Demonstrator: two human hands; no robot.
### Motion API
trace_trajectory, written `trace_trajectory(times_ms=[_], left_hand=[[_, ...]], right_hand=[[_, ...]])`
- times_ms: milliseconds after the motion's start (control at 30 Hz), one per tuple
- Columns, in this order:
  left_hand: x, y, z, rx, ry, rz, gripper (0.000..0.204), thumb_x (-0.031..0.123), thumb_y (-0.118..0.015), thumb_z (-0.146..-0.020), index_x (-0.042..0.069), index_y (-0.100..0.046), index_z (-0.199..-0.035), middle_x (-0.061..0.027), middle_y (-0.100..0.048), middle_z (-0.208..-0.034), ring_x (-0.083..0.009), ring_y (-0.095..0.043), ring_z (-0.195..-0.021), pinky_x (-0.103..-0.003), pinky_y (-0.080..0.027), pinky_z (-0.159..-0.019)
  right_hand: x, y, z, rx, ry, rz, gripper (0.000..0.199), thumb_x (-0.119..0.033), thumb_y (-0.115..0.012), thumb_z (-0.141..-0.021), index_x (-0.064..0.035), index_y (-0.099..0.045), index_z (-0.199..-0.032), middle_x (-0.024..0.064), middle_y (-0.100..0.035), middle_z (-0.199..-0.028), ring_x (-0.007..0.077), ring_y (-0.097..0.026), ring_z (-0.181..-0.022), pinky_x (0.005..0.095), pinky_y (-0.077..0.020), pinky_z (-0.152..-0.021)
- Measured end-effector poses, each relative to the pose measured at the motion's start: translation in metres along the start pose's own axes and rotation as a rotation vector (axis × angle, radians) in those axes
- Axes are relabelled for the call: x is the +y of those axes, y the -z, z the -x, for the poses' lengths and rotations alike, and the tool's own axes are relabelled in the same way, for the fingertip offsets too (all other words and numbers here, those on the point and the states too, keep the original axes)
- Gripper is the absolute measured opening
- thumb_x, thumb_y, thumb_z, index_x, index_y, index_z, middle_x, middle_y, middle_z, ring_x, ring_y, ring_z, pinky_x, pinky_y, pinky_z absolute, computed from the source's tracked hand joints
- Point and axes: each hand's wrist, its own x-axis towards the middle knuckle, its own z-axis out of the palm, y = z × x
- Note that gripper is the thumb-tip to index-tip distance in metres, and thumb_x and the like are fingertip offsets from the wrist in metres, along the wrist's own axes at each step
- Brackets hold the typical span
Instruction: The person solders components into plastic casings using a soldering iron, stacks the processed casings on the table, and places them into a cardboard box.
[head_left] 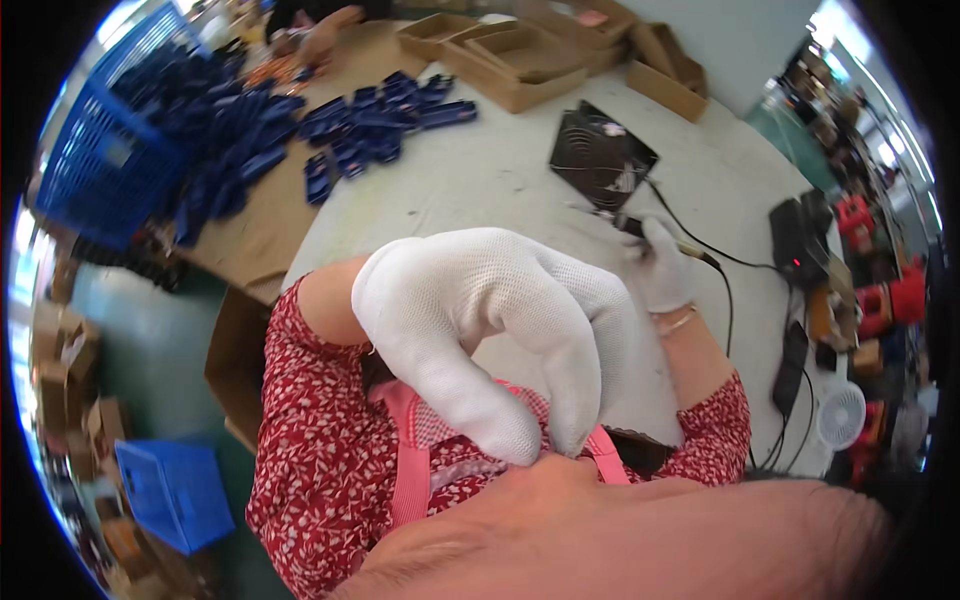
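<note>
My left hand [500,300], in a white knitted glove, is raised close to the camera. Its thumb and fingers bend downward with a small gap between the tips, and I see nothing held in it. The fingertips come up against my chin area, above the pink apron straps. Farther right, over the white table, my right hand [662,268], also gloved in white, is closed around a soldering iron [697,252] with a dark cable at its rear. The iron's front end lies beside a black square fan [602,155]. Part of the right hand is blurred.
Dark blue plastic parts [385,120] lie at the far left of the table [450,200], beside a blue basket [110,160]. Cardboard trays [515,65] stand at the back. A black power unit [798,240] and cables are right. Another person's hand [325,38] works at the far left.
</note>
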Motion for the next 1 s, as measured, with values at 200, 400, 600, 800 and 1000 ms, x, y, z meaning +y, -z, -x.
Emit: trace_trajectory(times_ms=[200,400,600,800,1000], left_hand=[[-0.024,0.020,-0.032,-0.121,-0.004,0.109,0.016,0.013,-0.069,-0.079,-0.001,-0.065,-0.085,-0.0113,-0.059,-0.085,-0.0234,-0.051,-0.077,-0.033,-0.041,-0.067],[-0.038,0.036,-0.034,-0.103,0.048,0.193,0.013,0.012,-0.068,-0.080,0.000,-0.065,-0.083,-0.0116,-0.059,-0.089,-0.0242,-0.052,-0.082,-0.034,-0.041,-0.070],[-0.035,0.028,-0.035,0.216,0.096,-0.373,0.027,0.005,-0.060,-0.079,-0.006,-0.057,-0.103,-0.0144,-0.057,-0.099,-0.0253,-0.053,-0.091,-0.034,-0.041,-0.082],[-0.048,0.025,-0.030,0.299,0.141,-0.347,0.043,-0.010,-0.041,-0.072,-0.011,-0.048,-0.115,-0.0162,-0.055,-0.103,-0.0222,-0.053,-0.094,-0.033,-0.040,-0.086],[-0.065,0.025,-0.029,0.443,0.060,-0.364,0.047,-0.013,-0.041,-0.072,-0.009,-0.046,-0.118,-0.0140,-0.054,-0.105,-0.0195,-0.054,-0.090,-0.031,-0.043,-0.082]], right_hand=[[-0.010,-0.006,0.004,0.010,0.049,0.061,0.016,-0.013,-0.050,-0.091,-0.0017,-0.059,-0.098,0.0056,-0.063,-0.084,0.0078,-0.058,-0.066,0.0195,-0.0474,-0.056],[-0.014,-0.009,0.004,0.040,0.000,0.131,0.017,-0.015,-0.052,-0.090,-0.0019,-0.059,-0.098,0.0067,-0.063,-0.077,0.0094,-0.058,-0.065,0.0210,-0.0471,-0.058],[-0.018,0.003,0.011,0.039,0.007,0.092,0.017,-0.013,-0.050,-0.090,-0.0009,-0.058,-0.098,0.0064,-0.062,-0.082,0.0082,-0.059,-0.065,0.0192,-0.0486,-0.057],[-0.015,-0.010,0.003,0.004,-0.102,0.004,0.018,-0.014,-0.049,-0.090,-0.0010,-0.058,-0.099,0.0079,-0.063,-0.079,0.0098,-0.058,-0.061,0.0217,-0.0488,-0.058],[-0.015,-0.012,0.004,0.066,-0.095,0.121,0.022,-0.017,-0.048,-0.091,0.0006,-0.055,-0.102,0.0106,-0.062,-0.082,0.0131,-0.058,-0.065,0.0237,-0.0485,-0.061]])
